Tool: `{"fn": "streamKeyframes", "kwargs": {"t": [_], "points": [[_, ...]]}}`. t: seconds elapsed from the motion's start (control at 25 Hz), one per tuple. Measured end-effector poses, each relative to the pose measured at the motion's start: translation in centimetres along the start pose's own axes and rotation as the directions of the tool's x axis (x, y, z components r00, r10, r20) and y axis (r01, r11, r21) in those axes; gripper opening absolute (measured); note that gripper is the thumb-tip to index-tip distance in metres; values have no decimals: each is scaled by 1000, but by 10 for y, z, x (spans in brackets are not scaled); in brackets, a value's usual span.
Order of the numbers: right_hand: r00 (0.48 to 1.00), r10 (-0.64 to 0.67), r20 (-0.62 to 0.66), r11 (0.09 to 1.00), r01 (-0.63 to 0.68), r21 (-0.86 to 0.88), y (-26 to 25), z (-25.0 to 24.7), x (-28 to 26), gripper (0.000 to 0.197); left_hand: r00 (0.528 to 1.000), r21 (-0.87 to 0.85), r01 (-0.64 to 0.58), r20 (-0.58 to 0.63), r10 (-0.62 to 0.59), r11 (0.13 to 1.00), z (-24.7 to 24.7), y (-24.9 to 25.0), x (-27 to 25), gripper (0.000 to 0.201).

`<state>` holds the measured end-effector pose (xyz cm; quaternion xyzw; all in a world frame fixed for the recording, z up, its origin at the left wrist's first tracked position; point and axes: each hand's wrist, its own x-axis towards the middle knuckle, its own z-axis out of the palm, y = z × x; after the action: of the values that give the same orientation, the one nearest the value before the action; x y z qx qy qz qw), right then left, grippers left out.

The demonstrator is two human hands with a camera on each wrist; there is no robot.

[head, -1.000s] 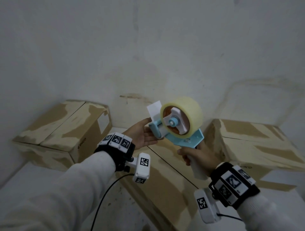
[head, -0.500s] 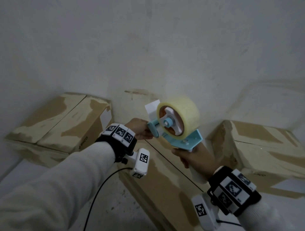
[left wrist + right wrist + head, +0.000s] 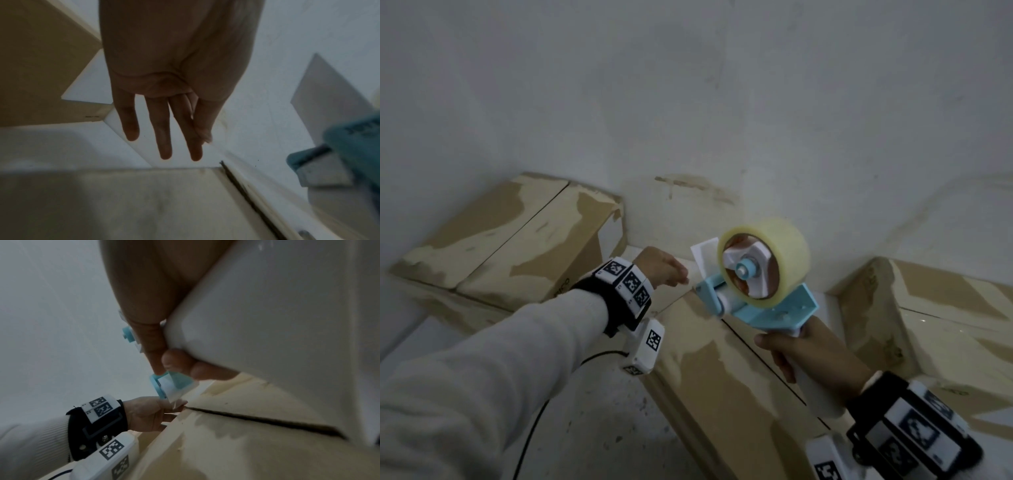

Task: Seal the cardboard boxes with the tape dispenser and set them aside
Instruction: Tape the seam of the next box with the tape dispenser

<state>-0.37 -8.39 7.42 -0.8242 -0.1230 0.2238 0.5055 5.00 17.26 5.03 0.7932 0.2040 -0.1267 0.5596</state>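
Our left fingers (image 3: 164, 129) hang straight and hold nothing; the left hand (image 3: 659, 269) has left the dispenser (image 3: 760, 274), now lower over the far edge of the middle box (image 3: 722, 377). The right hand (image 3: 811, 356) still grips its handle; taping should start there.

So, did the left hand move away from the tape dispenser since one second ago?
Yes. The left hand has let go of the tape dispenser and dropped toward the far end of the middle box, by its seam.
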Motion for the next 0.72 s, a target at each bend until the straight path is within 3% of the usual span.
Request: {"fn": "streamKeyframes", "kwargs": {"t": [0.28, 0.48, 0.56, 0.64, 0.72], "points": [[998, 49, 43, 997, -47, -59, 4, 3, 13, 29, 991, 249, 54, 103, -82, 967, 2, -4, 13, 29], [998, 64, 26, 995, -62, -83, 3, 5, 11, 32, 968, 480, 106, 150, -200, 871, 12, -4, 18, 35], [997, 72, 22, 995, -70, -74, 0, 7, 8, 31, 973, 550, 75, 142, -182, 832, 8, -8, 18, 39], [996, 83, 20, 994, -81, -70, -4, 9, 6, 32, 980, 519, 32, 153, -129, 854, 5, -9, 18, 42], [996, 88, 8, 995, -88, -52, -5, 9, 5, 29, 979, 466, -80, 201, -17, 881, 6, -6, 17, 31]]}}
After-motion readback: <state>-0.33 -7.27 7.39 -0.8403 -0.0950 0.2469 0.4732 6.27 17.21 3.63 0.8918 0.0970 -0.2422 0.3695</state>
